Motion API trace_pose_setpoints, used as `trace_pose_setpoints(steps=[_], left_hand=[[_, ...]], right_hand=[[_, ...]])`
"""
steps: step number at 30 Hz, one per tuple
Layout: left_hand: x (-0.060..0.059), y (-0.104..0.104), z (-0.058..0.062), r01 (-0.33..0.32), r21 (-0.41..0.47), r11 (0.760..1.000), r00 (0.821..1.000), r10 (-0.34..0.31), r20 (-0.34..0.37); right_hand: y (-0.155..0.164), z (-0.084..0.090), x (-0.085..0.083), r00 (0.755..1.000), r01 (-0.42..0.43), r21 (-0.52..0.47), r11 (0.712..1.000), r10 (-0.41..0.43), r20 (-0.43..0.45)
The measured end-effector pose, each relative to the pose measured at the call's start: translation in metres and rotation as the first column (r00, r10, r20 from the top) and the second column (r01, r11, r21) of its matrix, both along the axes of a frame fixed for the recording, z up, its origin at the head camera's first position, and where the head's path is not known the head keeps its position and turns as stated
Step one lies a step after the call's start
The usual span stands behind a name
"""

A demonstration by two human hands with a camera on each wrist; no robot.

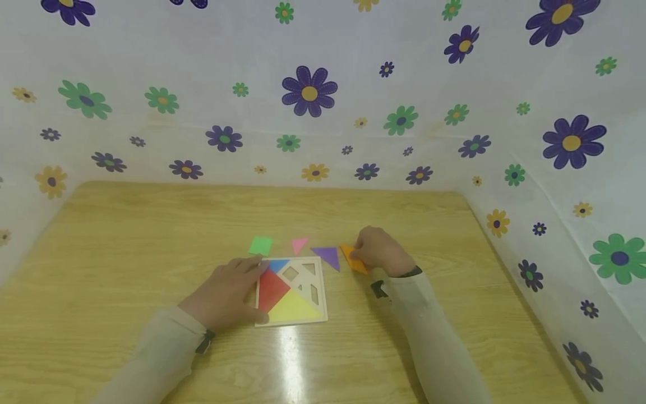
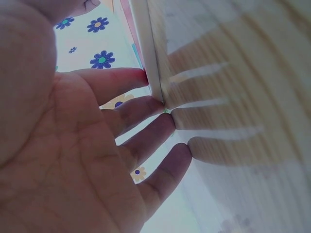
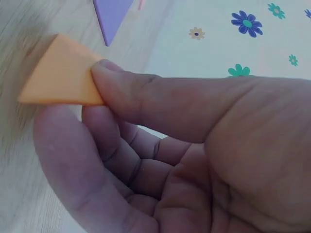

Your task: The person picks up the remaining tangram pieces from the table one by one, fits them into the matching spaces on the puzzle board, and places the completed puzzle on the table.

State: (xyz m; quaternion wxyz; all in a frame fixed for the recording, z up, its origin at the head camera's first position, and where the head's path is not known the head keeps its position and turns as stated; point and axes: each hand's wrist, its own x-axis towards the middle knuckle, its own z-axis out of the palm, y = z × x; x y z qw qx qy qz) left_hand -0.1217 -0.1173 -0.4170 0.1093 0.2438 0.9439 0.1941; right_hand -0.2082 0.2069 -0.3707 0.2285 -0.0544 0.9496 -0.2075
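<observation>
A square wooden tangram board lies on the table, with blue, red and yellow pieces set in it and cut-out shapes on its right side. My left hand rests at the board's left side, thumb by the near corner and fingers by the far one. In the left wrist view, its extended fingers reach the board's edge and the tabletop. To the board's right, my right hand pinches an orange tangram piece between thumb and fingers; part of that piece is hidden.
Beyond the board lie a green square piece and a small pink triangle. A purple triangle sits between the board and my right hand. A flower-printed white sheet surrounds the wooden table at the back and sides.
</observation>
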Motion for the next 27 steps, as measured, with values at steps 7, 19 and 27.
trace_pose_setpoints(steps=[7, 19, 27], left_hand=[[0.0, 0.001, -0.004, -0.004, 0.002, 1.0, 1.0, 0.004, 0.002], [0.001, 0.0, 0.001, -0.003, -0.011, 1.0, 1.0, 0.003, 0.001], [0.0, 0.001, -0.002, -0.001, -0.009, 1.0, 1.0, 0.001, 0.001]], right_hand=[[0.002, 0.003, 0.001, 0.998, -0.013, 0.008, 1.0, 0.014, -0.061], [-0.01, 0.017, 0.008, 0.974, -0.171, -0.165, 0.971, 0.142, -0.175], [-0.013, 0.017, 0.011, 0.978, -0.146, -0.198, 0.969, 0.112, -0.173]])
